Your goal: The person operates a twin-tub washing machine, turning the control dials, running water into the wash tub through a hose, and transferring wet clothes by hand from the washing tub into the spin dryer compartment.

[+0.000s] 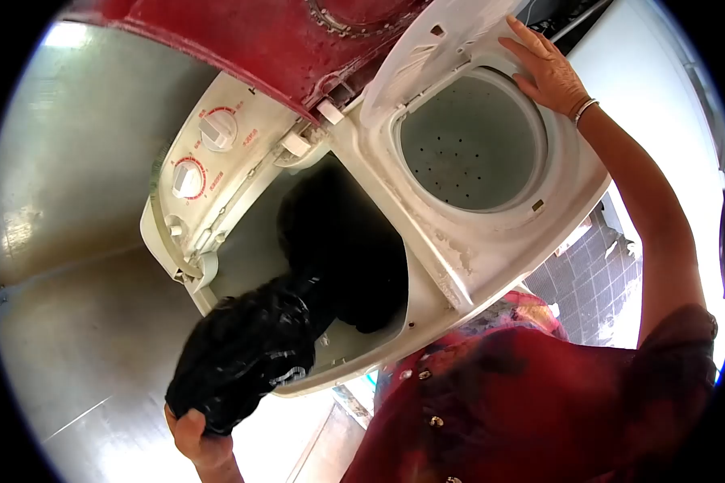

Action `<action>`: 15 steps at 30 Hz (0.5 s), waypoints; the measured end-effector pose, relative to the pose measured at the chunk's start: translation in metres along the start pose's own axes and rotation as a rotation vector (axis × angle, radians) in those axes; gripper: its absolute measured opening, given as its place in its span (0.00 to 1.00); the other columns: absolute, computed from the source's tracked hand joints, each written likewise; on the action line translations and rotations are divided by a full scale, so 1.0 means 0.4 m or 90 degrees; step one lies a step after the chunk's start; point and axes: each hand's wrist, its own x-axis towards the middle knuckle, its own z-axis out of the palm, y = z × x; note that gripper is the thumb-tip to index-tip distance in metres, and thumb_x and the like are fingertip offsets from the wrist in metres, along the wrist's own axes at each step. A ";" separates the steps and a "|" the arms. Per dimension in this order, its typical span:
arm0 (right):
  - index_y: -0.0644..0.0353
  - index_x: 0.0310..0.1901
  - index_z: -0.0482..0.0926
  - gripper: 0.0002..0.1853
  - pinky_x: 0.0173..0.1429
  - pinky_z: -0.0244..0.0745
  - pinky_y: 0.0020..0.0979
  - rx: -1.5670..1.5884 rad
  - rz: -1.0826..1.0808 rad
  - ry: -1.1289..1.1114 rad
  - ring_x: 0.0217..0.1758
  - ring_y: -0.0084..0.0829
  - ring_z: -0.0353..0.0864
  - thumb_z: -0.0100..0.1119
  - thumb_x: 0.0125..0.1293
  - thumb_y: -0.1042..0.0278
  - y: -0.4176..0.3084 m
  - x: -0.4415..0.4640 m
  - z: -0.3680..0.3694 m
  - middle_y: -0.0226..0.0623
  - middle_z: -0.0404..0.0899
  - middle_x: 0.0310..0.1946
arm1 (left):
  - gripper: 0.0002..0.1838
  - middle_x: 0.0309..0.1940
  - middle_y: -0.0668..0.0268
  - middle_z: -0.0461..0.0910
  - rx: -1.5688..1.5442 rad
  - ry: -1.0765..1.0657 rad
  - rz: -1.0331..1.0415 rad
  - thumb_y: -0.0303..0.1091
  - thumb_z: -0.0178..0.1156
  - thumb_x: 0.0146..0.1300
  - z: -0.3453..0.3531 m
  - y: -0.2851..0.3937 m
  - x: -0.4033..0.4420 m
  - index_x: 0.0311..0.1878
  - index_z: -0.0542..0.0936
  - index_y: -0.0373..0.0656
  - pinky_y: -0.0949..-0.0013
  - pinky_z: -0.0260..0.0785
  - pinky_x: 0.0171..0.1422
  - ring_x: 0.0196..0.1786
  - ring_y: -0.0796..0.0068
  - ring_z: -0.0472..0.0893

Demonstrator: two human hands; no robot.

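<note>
A wet black cloth (246,346) is gripped in my left hand (200,443) at the lower left. It stretches over the rim into the wash tub (246,241) of a twin-tub washing machine, where more dark cloth lies. My right hand (546,68) rests, fingers spread, by the raised white lid (427,48) and the rim of the round spin tub (471,145). Small holes dot the bottom of that tub, and nothing is in that hand.
The control panel (209,153) with two dials is at the upper left. A red lid (250,36) stands raised behind the machine. A grey metallic surface (72,241) lies left, dark tiles (592,270) at the right.
</note>
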 end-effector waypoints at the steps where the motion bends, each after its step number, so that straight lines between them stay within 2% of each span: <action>1: 0.52 0.60 0.65 0.32 0.68 0.58 0.37 -0.008 0.012 -0.005 0.67 0.39 0.57 0.59 0.50 0.74 0.001 0.001 -0.004 0.30 0.46 0.69 | 0.37 0.46 0.49 0.77 -0.005 -0.004 -0.002 0.44 0.57 0.42 -0.014 -0.044 0.002 0.53 0.68 0.23 0.64 0.70 0.54 0.47 0.59 0.78; 3: 0.51 0.60 0.65 0.32 0.68 0.58 0.37 -0.025 -0.015 0.021 0.66 0.39 0.57 0.59 0.50 0.74 0.005 -0.004 0.007 0.30 0.46 0.69 | 0.35 0.45 0.50 0.77 -0.136 0.251 0.124 0.45 0.57 0.43 -0.049 -0.149 0.007 0.52 0.70 0.26 0.63 0.70 0.53 0.47 0.57 0.78; 5: 0.51 0.60 0.65 0.32 0.68 0.58 0.36 -0.051 -0.052 0.050 0.66 0.38 0.57 0.60 0.50 0.74 0.014 0.004 0.001 0.31 0.46 0.69 | 0.35 0.44 0.50 0.76 -0.259 0.355 0.154 0.48 0.58 0.43 0.001 -0.202 0.025 0.50 0.72 0.29 0.61 0.72 0.50 0.46 0.56 0.77; 7: 0.51 0.61 0.64 0.32 0.69 0.57 0.36 -0.028 0.008 0.010 0.66 0.38 0.57 0.60 0.51 0.74 0.001 0.000 -0.003 0.32 0.46 0.69 | 0.30 0.47 0.52 0.76 -0.337 0.249 0.228 0.46 0.56 0.48 0.022 -0.231 0.023 0.50 0.74 0.31 0.57 0.68 0.57 0.51 0.56 0.76; 8: 0.52 0.61 0.64 0.33 0.70 0.55 0.35 -0.017 0.007 0.006 0.67 0.37 0.57 0.60 0.50 0.73 -0.003 0.001 -0.006 0.33 0.46 0.69 | 0.30 0.47 0.52 0.76 -0.338 0.246 0.229 0.46 0.56 0.48 0.034 -0.230 0.022 0.50 0.74 0.31 0.57 0.68 0.57 0.51 0.56 0.76; 10: 0.53 0.61 0.64 0.33 0.70 0.55 0.34 -0.021 -0.001 0.012 0.67 0.37 0.56 0.60 0.50 0.73 0.001 0.002 -0.008 0.33 0.46 0.69 | 0.28 0.44 0.50 0.77 -0.338 0.283 0.369 0.45 0.56 0.47 0.070 -0.210 0.033 0.46 0.76 0.30 0.56 0.69 0.55 0.48 0.55 0.77; 11: 0.54 0.61 0.64 0.32 0.70 0.54 0.34 -0.023 -0.006 0.015 0.67 0.37 0.56 0.61 0.50 0.72 0.002 -0.004 -0.008 0.34 0.46 0.69 | 0.28 0.44 0.50 0.77 -0.334 0.271 0.375 0.45 0.56 0.47 0.110 -0.176 0.033 0.46 0.76 0.30 0.56 0.69 0.55 0.48 0.55 0.77; 13: 0.55 0.61 0.63 0.33 0.69 0.56 0.34 -0.036 0.012 0.019 0.67 0.37 0.56 0.62 0.51 0.70 0.006 -0.007 -0.009 0.35 0.48 0.69 | 0.25 0.41 0.49 0.78 0.070 0.612 0.534 0.43 0.56 0.45 0.204 -0.094 0.017 0.41 0.78 0.30 0.56 0.70 0.54 0.46 0.54 0.77; 14: 0.55 0.61 0.63 0.33 0.69 0.56 0.33 -0.006 -0.004 0.004 0.66 0.37 0.57 0.62 0.51 0.69 0.010 -0.012 -0.009 0.35 0.48 0.68 | 0.23 0.40 0.49 0.78 -0.437 0.476 0.529 0.41 0.55 0.44 0.131 -0.054 0.022 0.37 0.79 0.29 0.55 0.72 0.52 0.43 0.53 0.78; 15: 0.55 0.61 0.62 0.33 0.68 0.56 0.33 0.023 -0.021 -0.004 0.66 0.37 0.57 0.62 0.51 0.67 0.017 -0.007 -0.010 0.35 0.49 0.68 | 0.23 0.40 0.49 0.78 -0.434 0.463 0.544 0.41 0.55 0.44 0.147 -0.015 0.017 0.37 0.79 0.29 0.55 0.72 0.52 0.43 0.53 0.78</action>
